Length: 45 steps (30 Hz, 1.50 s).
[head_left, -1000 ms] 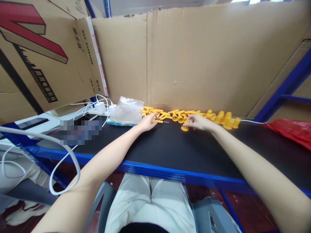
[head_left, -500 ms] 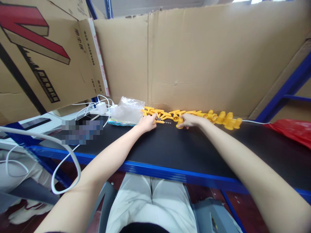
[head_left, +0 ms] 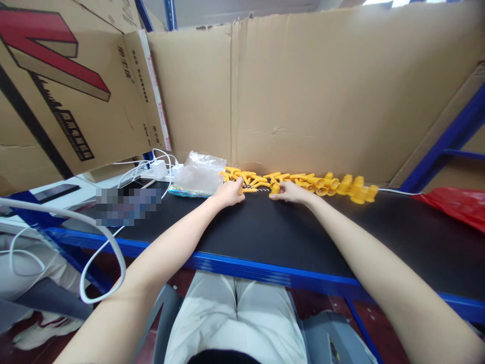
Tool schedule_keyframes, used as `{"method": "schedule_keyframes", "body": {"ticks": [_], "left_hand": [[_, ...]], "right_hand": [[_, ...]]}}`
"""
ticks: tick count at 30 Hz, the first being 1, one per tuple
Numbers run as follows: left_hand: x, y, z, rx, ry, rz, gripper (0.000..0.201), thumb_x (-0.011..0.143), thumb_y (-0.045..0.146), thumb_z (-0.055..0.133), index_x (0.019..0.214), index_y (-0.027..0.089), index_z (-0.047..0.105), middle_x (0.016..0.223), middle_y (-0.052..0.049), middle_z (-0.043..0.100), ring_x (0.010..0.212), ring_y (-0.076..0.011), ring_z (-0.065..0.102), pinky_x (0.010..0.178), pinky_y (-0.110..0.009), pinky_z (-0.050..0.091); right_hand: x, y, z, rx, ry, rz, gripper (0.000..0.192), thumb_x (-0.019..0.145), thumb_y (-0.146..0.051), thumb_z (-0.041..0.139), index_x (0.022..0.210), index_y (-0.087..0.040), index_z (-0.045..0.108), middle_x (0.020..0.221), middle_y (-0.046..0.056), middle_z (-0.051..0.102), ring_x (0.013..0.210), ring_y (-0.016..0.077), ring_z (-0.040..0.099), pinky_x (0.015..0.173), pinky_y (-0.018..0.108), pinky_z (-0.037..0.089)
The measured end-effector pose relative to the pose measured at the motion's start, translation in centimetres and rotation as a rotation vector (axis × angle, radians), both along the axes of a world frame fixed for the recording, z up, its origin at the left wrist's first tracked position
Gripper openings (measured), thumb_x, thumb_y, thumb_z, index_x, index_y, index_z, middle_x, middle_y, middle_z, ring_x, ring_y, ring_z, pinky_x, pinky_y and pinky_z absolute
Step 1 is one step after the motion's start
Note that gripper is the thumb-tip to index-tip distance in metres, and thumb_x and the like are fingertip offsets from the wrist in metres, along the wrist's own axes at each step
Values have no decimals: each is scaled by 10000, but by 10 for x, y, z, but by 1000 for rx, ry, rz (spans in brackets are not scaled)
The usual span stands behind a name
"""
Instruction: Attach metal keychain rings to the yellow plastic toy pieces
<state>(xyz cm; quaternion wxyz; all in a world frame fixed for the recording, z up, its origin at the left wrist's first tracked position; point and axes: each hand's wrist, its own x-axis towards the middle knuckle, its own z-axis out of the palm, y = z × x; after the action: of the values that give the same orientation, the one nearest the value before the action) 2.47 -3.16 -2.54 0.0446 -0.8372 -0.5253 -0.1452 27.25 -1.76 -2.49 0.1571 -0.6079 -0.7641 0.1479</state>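
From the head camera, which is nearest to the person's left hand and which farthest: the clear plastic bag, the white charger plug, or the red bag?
1. Clear plastic bag: just left of the left hand, almost touching it.
2. White charger plug: farther left, beyond the bag, by the white cables.
3. Red bag: farthest, at the table's right end, past the right hand.

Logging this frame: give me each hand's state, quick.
Left hand: closed on a yellow T-shaped piece.
Right hand: closed on a yellow cup-shaped piece.
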Motion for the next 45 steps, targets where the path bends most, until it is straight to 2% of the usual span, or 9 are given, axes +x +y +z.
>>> {"method": "schedule_keyframes", "body": {"ticks": [5,9,13,18,24,28,39,42,45], "left_hand": [[-1,0,1,-27,-10,5,366,751,334,519,1082,190,458,967,-115,639,870,-267,622,711,-342,471],[-1,1,0,-39,-31,-5,370,745,340,525,1082,203,460,982,-107,639,866,-267,622,720,-351,474],[-1,1,-1,-55,-44,-11,367,744,339,532,1079,208,462,984,-100,643,896,-265,616,745,-354,479],[-2,2,0,-54,-57,-22,358,735,324,544,1066,208,471,1008,-99,643,945,-263,607,787,-357,477],[-2,3,-2,-57,-73,-32,366,747,339,538,1082,203,482,988,-93,647,923,-254,613,788,-350,481],[-1,2,-4,-44,-82,-71,333,795,358,502,1096,213,504,997,-85,648,930,-243,613,808,-351,479],[-1,5,-6,-10,-96,-117,310,848,383,455,1096,217,541,952,-76,654,903,-225,611,813,-348,478],[-1,6,-7,-24,-103,-122,310,843,380,458,1093,211,529,938,-77,651,883,-226,612,790,-344,480],[-2,8,-8,-21,-116,-118,299,828,364,477,1082,212,522,934,-74,645,885,-225,611,789,-339,477]], "right_hand": [[0,-3,4,167,-278,-28,338,756,-373,613,1000,-143,574,1030,127,639,908,246,606,747,315,458],[3,-3,7,259,-444,44,294,743,-182,557,1035,-151,572,1078,139,630,921,269,613,761,329,452],[6,-1,6,281,-457,104,309,744,-146,549,1049,-163,591,1112,126,621,968,268,605,807,321,449],[4,-1,5,260,-392,161,320,756,-154,569,1075,-148,605,1149,118,614,1027,246,585,864,300,438],[-7,-12,16,268,-278,227,346,773,-220,610,1111,-153,637,1148,120,617,1054,261,567,929,354,411],[-15,-20,23,225,-217,277,379,794,-275,610,1159,-178,644,1077,106,624,977,234,584,888,336,430],[-9,-24,30,0,-15,200,566,777,-381,633,1290,-160,543,1060,83,644,881,188,603,824,311,462],[-1,-18,28,-69,105,213,586,705,-329,703,1249,-181,542,1193,87,590,961,185,600,854,299,470],[3,-14,22,-116,268,195,457,698,-278,709,1124,-201,564,1179,75,593,963,179,616,866,310,487]]}}
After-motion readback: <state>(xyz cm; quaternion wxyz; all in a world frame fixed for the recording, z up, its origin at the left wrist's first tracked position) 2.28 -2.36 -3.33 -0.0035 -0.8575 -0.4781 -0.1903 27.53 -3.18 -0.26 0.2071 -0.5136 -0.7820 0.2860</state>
